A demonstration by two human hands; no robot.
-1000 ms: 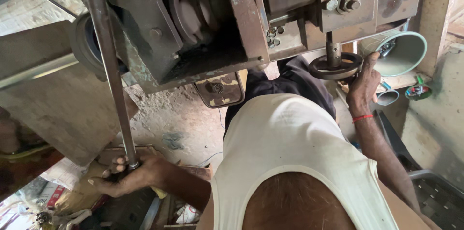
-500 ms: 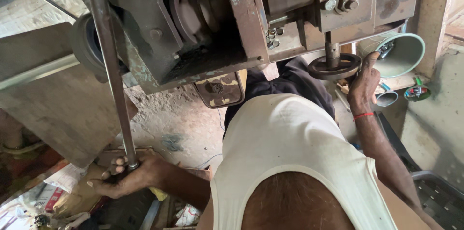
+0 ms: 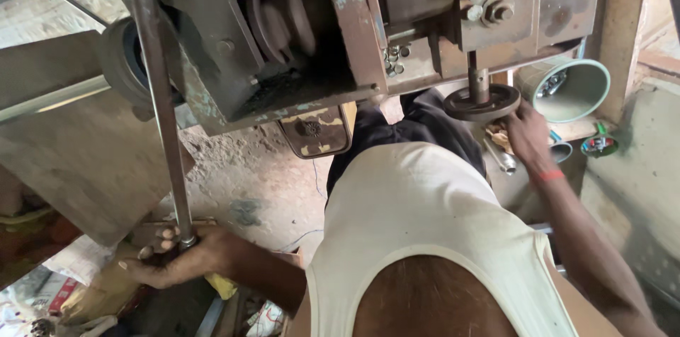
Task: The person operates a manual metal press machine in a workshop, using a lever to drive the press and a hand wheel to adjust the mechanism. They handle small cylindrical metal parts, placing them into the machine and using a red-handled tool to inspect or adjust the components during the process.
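Observation:
I look down past my white vest at a heavy, worn machine [image 3: 297, 40] with stepped pulleys. My left hand [image 3: 173, 259] is closed around the lower end of a long steel lever rod [image 3: 159, 96] that runs up to the machine. My right hand [image 3: 528, 135] grips the rim of a small dark handwheel [image 3: 482, 103] on a vertical shaft under the machine's right block. A red band sits on that wrist.
A pale green plastic funnel-like cup [image 3: 567, 89] lies right of the handwheel, with a small round tin of bits [image 3: 598, 146] beside it. A grey concrete slab [image 3: 78, 160] leans at left. Dusty floor [image 3: 248, 188] lies below, clutter and packets at lower left.
My left hand has stayed on the rod, shifting slightly. My right hand has slid down a little on the handwheel rim. The view has barely moved.

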